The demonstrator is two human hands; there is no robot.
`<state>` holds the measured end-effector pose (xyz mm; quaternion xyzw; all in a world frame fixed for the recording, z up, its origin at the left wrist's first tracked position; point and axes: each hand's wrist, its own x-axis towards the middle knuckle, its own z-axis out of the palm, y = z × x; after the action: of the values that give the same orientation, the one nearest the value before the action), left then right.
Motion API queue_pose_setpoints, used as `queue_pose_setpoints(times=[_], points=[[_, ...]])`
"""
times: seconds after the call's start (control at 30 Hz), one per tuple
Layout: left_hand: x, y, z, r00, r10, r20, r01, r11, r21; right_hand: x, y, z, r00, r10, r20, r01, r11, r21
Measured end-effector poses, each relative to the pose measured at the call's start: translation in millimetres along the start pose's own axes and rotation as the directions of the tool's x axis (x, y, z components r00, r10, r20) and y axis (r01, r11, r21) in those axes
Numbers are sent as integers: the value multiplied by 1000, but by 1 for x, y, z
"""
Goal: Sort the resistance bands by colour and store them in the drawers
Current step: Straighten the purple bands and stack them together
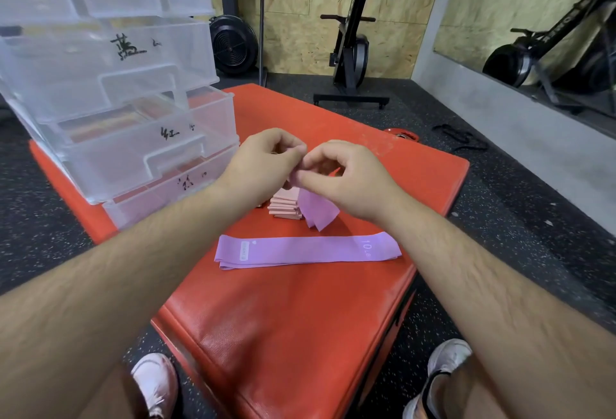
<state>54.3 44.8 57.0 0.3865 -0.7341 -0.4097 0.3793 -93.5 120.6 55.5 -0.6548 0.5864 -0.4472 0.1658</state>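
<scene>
My left hand (pixel 266 165) and my right hand (pixel 336 171) meet above the red mat (pixel 300 335), both pinching the top of a folded purple band (pixel 316 208) that hangs below them. Under my hands stands a stack of folded pink bands (pixel 283 206). Nearer to me a second purple band (pixel 306 250), marked 10 LB, lies flat across the mat. At the left a clear plastic drawer unit (pixel 110 101) stands with its drawers pulled out. The middle drawer (pixel 140 131) holds red bands, and each drawer front carries handwritten marks.
The mat lies on a black speckled floor (pixel 500 185). Exercise machines (pixel 353 51) stand against the wooden back wall, a mirror (pixel 533 28) at the right. A black band (pixel 460 136) lies on the floor past the mat. My feet (pixel 156 382) are at the mat's near edge.
</scene>
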Motion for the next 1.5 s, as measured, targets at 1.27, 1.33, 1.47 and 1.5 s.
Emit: queue_pose_setpoints(times=[1.27, 1.33, 1.47, 1.5], points=[[-17, -51, -77, 970, -219, -108, 190, 955, -226, -34, 61, -82, 760, 500, 416, -533, 845, -43], [-21, -61, -76, 974, -211, -86, 203, 974, -97, -39, 64, -87, 730, 546, 410, -590, 807, -25], [-32, -73, -68, 983, -179, -28, 181, 978, 105, -45, 77, -92, 714, 607, 350, -624, 778, -76], [-34, -77, -66, 984, -177, -17, 178, 972, 156, -45, 80, -92, 713, 616, 335, -626, 774, -93]])
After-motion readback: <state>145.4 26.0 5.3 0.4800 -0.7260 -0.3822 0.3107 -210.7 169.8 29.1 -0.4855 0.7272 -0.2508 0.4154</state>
